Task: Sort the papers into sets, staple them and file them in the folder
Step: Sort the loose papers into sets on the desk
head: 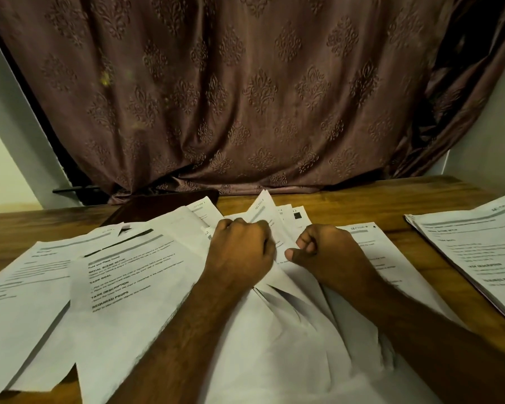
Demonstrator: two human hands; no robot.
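Printed white sheets lie spread over the wooden table. My left hand (241, 249) is curled round a raised, bent sheet (261, 209) in the middle of the pile. Close to its right, my right hand (322, 250) rests on the papers with fingers curled and thumb pointing left; whether it pinches a sheet I cannot tell. A loose sheet with bold headings (129, 275) lies at the left over other pages. A separate neat stack of papers (478, 252) sits at the right. A dark flat folder (164, 204) lies at the back, partly under the sheets.
A brown patterned curtain (245, 97) hangs right behind the table (376, 199). Pale walls show at both sides. Bare wood shows at the back right and the far left edge. No stapler is visible.
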